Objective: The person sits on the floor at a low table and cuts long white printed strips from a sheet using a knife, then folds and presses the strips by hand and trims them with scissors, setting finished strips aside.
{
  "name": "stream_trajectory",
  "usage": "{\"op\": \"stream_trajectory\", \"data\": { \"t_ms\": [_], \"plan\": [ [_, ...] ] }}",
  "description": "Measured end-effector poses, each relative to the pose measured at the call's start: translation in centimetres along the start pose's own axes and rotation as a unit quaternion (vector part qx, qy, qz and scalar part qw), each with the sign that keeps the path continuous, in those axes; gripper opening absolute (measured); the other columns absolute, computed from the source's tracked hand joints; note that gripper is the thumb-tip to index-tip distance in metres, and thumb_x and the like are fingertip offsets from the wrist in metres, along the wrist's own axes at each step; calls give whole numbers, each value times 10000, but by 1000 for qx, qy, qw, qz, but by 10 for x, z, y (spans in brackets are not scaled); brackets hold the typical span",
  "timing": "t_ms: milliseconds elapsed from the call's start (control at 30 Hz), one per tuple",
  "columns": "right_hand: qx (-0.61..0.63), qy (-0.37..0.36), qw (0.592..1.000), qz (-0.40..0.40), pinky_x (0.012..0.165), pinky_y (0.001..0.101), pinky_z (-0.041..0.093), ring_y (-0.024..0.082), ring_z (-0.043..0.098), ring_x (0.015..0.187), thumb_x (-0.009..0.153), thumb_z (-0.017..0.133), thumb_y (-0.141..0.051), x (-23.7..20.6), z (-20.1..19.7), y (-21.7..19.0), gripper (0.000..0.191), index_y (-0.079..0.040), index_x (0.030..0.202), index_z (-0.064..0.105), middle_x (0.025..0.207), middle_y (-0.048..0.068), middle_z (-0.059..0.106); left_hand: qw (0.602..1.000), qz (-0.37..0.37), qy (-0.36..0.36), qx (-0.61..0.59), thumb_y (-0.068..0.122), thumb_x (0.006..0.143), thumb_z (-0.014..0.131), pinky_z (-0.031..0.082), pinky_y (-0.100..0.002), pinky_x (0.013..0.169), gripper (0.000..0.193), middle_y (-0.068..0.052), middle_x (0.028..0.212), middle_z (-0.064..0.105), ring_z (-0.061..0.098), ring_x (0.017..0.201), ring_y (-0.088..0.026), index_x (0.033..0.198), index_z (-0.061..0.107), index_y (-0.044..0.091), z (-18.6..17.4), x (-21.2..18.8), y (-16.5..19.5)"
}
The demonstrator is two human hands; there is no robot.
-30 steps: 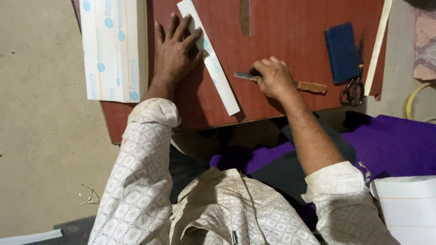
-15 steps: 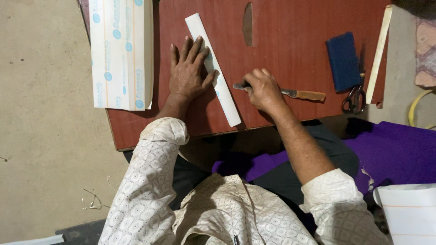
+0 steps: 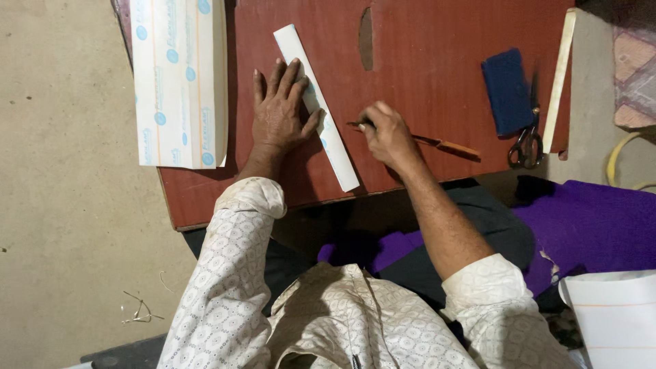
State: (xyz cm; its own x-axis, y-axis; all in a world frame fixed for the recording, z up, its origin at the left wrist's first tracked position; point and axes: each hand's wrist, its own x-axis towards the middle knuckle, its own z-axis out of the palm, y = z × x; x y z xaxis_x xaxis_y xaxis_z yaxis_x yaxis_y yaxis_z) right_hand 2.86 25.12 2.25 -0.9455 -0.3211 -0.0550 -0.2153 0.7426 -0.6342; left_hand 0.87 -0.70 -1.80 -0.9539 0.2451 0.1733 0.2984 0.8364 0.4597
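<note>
Right hand (image 3: 384, 134) shifted off strip (image 3: 316, 106), gripping knife (image 3: 417, 139); left hand (image 3: 279, 113) flat, spread

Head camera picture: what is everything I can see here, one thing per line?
board: one, reddish brown, on the floor
white strip: one, slanting on the board under the left hand
knife: one, wooden handle, in the right hand
printed sheets: one stack, white with blue dots, board's left edge
blue pad: one, board's right
scissors: one pair, below the pad
purple cloth: one, right
left hand: flat on the strip
right hand: gripping the knife
</note>
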Motion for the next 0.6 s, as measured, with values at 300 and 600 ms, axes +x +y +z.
{"op": "stream_trajectory", "data": {
  "t_ms": [300,600],
  "plan": [
    [-70,30,994,-83,747,484,516,321,616,892,917,653,51,41,27,-25,116,-30,905,570,910,114,590,1000,11,-3,-5,562,907,672,91,-701,1232,689,-142,1645,364,265,1547,-377,1366,604,53,-5,2,1],
    [-102,39,986,-123,779,505,490,346,571,907,873,715,27,82,28,-30,192,-32,883,533,931,134,541,999,19,-35,-22,494,946,611,158,-588,1276,675,-246,1650,310,238,1561,-411,1366,565,-34,-3,5,-3]
  ]
}}
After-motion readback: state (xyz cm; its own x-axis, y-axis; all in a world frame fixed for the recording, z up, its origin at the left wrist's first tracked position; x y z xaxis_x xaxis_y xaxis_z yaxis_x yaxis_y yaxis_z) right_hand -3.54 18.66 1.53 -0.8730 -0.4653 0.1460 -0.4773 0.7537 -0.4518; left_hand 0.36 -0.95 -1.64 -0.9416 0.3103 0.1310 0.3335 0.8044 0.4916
